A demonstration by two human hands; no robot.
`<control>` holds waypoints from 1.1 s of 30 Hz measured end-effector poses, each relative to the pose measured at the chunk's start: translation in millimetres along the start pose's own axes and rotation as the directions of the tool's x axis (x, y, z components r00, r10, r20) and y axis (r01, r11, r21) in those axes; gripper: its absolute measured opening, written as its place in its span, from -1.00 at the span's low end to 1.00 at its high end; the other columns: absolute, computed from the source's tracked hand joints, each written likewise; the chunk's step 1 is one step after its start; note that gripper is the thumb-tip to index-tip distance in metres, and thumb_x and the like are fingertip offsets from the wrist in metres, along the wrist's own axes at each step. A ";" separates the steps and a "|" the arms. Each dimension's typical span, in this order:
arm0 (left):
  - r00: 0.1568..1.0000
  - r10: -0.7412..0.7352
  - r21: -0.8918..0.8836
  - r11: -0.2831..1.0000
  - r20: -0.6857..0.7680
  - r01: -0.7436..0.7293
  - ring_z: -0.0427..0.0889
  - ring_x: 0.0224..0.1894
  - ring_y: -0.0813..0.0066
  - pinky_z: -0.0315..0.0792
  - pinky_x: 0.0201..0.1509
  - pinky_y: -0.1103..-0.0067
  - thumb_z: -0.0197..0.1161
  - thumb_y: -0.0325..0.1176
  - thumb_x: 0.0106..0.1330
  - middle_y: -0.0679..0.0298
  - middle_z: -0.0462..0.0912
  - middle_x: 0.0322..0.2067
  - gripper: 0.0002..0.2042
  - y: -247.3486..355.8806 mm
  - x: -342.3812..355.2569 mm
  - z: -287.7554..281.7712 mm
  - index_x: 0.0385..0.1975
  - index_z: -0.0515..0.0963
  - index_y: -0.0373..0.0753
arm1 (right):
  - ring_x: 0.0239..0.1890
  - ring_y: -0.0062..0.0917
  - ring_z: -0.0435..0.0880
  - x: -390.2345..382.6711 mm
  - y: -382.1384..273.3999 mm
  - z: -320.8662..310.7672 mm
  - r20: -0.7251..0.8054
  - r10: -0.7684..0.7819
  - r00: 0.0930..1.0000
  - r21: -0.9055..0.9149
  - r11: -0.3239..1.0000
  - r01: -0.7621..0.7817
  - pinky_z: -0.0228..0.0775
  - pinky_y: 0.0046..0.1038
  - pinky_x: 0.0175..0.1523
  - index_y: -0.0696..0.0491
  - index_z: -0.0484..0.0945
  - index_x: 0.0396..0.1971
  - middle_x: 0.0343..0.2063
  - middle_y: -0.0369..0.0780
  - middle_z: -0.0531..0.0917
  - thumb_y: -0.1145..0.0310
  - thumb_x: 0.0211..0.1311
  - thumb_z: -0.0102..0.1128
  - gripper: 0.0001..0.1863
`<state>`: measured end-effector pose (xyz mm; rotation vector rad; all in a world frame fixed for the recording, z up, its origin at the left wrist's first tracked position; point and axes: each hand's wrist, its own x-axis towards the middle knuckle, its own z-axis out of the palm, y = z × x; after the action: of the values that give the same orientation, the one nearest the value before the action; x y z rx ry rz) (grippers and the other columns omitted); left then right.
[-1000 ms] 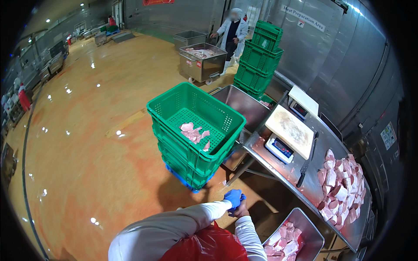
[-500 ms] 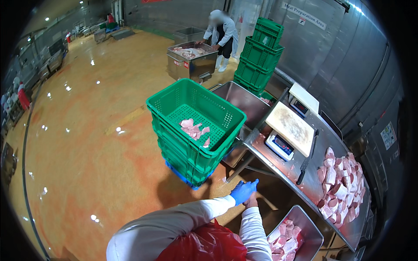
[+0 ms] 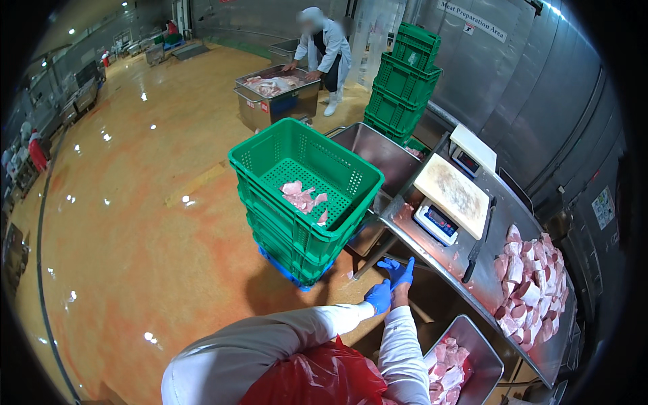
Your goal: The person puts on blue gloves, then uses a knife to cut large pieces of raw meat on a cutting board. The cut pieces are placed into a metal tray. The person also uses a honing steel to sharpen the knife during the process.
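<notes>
Both my hands meet in front of me, beside the steel table's leg. My left hand (image 3: 379,297), in a blue glove, is closed at the palm side and cuff of the blue glove (image 3: 402,275) on my other hand; its fingertips are partly hidden. My right hand (image 3: 399,271) points away from me, fingers apart, nothing in it, bare wrist showing below the glove. Left of them stands a stack of green perforated crates (image 3: 304,196), with a few pink meat pieces (image 3: 302,197) in the top one.
On the steel table (image 3: 435,260) lie a knife (image 3: 478,244), cutting boards on scales (image 3: 451,192) and a meat pile (image 3: 530,287). A steel tub (image 3: 489,351) of meat sits below. Beyond, a co-worker (image 3: 331,50) holds a meat cart (image 3: 297,104) near stacked crates (image 3: 398,94).
My right hand has come into view past the left, its glove drawn on and fingers spreading. The co-worker and cart have moved left.
</notes>
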<state>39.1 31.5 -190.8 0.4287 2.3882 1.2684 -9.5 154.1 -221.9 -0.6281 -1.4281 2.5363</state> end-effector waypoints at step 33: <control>0.978 0.203 -0.036 0.978 -0.047 -0.205 0.59 -0.12 -0.30 0.48 -0.10 0.05 0.06 -0.34 0.35 -0.19 0.56 -0.15 -0.82 16.4 0.1 -4.8 -0.17 0.41 -0.29 | 0.11 -0.34 0.63 31.9 -40.3 -4.4 -0.452 -0.305 0.838 0.110 0.913 0.392 0.33 -0.33 0.36 0.34 0.45 0.20 0.06 -0.03 0.65 0.15 0.47 0.04 -0.45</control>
<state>38.0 37.0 -174.7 0.6550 2.3986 1.4249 -38.7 189.7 -198.7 -0.7480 -1.0105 2.0543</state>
